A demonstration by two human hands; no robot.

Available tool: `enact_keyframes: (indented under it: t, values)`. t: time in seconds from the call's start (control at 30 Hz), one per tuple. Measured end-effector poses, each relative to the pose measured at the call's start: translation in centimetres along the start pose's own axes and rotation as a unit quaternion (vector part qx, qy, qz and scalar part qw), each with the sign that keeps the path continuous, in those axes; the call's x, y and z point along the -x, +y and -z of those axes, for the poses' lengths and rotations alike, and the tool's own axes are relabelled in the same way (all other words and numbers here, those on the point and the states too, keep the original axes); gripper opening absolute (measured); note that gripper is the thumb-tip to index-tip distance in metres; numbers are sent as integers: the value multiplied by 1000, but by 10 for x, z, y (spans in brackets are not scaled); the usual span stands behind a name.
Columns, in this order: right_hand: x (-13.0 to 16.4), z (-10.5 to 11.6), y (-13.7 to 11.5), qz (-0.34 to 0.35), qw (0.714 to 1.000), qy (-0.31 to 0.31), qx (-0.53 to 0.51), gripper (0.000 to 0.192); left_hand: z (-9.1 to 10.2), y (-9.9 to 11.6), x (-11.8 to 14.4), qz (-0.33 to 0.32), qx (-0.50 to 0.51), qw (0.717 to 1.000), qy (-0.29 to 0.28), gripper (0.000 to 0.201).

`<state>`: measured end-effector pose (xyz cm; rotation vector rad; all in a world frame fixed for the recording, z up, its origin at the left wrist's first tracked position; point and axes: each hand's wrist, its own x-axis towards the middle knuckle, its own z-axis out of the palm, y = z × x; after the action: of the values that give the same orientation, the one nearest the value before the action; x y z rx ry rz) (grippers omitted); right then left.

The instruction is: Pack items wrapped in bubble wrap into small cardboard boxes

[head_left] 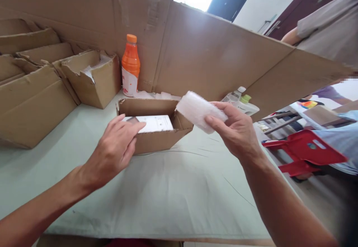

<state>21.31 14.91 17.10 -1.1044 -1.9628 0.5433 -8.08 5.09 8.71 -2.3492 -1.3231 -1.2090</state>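
The right hand is pinching a white foam pad between thumb and fingers, holding it in the air above the right end of the open cardboard box near the desk's far edge. The pad's long axis is running left-right, tilting down rightward. The left hand, holding nothing, is resting fingertips on the white packet inside the box.

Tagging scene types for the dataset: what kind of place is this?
Probably a small packing bench, not a home. Stacked cartons sit along a cardboard wall; the right hand holds a bubble-wrap bundle by an open box that the left hand touches.
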Motion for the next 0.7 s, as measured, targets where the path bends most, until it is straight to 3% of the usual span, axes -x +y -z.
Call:
enact_keyframes:
  t: [0.07, 0.13, 0.23, 0.3, 0.43, 0.57, 0.7]
  values:
    - [-5, -7, -22, 12, 992, -71, 101, 28, 18, 12, 19, 4, 1, 1000, -10, 51]
    - [-6, -15, -46, 11, 959, -138, 247, 25, 31, 19, 32, 5, -8, 1000, -20, 53]
    - [-5, -25, -78, 12, 864, -195, 464, 22, 39, 24, 41, 5, -21, 1000, -21, 54]
    - [-4, -28, -88, 5, 809, -234, 539, 22, 38, 24, 41, 8, -23, 1000, -15, 54]
    - [-9, -30, -85, -36, 753, -338, 564, 23, 34, 24, 37, 6, -27, 1000, 4, 53]
    - [-21, -41, -83, -49, 734, -405, 544, 23, 33, 23, 34, 8, -21, 1000, 3, 52]
    - [-31, -60, -88, -34, 693, -475, 541, 23, 34, 22, 34, 10, -29, 1000, -2, 54]
